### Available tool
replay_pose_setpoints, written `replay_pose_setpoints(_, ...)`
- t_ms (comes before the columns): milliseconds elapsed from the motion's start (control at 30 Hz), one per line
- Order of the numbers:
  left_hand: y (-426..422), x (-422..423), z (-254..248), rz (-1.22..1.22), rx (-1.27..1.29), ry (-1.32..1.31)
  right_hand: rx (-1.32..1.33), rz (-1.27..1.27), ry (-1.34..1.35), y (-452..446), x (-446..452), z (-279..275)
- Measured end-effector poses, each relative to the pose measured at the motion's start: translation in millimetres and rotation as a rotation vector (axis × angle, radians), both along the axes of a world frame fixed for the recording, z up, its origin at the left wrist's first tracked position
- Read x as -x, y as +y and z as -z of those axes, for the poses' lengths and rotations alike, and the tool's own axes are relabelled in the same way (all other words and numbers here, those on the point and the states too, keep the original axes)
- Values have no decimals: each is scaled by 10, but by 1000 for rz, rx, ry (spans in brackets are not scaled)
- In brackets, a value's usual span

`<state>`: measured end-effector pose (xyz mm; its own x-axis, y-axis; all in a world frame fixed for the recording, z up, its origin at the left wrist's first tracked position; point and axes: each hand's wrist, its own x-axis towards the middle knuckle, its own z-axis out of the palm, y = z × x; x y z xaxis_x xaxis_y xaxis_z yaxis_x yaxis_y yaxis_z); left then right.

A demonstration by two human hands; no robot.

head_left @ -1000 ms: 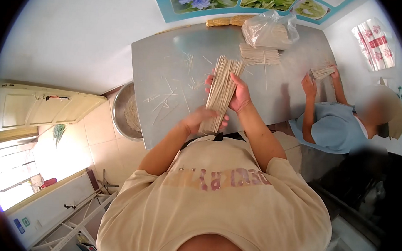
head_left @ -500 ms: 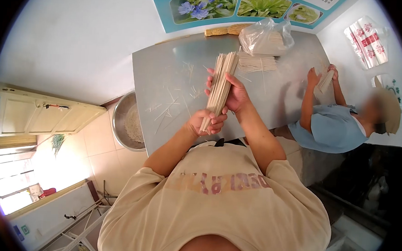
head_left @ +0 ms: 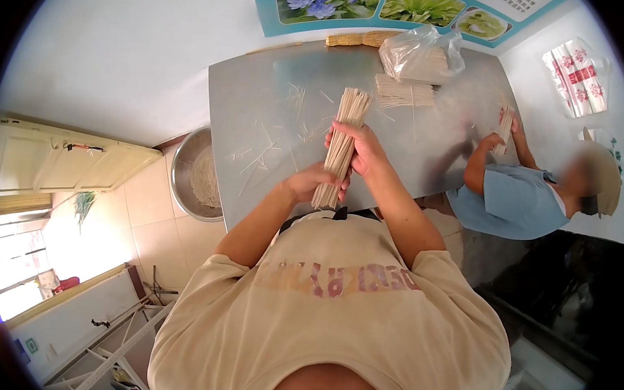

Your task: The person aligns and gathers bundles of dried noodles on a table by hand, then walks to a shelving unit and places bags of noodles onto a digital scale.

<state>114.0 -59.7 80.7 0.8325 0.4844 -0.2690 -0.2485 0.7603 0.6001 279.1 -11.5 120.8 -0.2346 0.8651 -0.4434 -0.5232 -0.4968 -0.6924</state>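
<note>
While one co-worker [head_left: 512,204] in blue holds a smaller bundle [head_left: 505,124] across one metal table [head_left: 398,164], one bundle of thin pale sticks [head_left: 342,141] stands tilted above the near edge, its lower end gripped by the left hand's [head_left: 310,183] curled fingers and its upper half by the right hand's [head_left: 365,148], near one flat pile [head_left: 405,92] and one clear plastic bag [head_left: 412,55].

The person's left grip [head_left: 310,181] and right grip [head_left: 366,147] clasp a stick bundle [head_left: 338,154].
</note>
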Motion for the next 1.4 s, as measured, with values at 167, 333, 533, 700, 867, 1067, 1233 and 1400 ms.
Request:
replay_pose_setpoints(167,-90,50,9,-9,77,-179,-87,-212,218,21,-327,-63)
replay_pose_setpoints(333,-59,102,-42,10,-22,-36,-189,178,-397,500,-686,-145)
replay_pose_setpoints(533,3,84,-54,5,-39,-30,-244,91,-336,625,-763,-112)
replay_pose_setpoints(700,20,123,9,-36,18,-85,-147,208,-293,880,-879,-214)
replay_pose_setpoints(867,18,153,-1,-54,36,-95,-144,25,-326,1030,-936,-212)
replay_pose_setpoints(1067,45,151,-24,-56,44,-73,-116,-98,-403,1065,-816,-167)
replay_pose_setpoints(1233,73,134,1,-78,62,-119,-160,-170,-443,1077,-770,-203)
replay_pose_setpoints(1400,100,118,17,-94,100,-121,-255,-244,-519,1060,-786,-174)
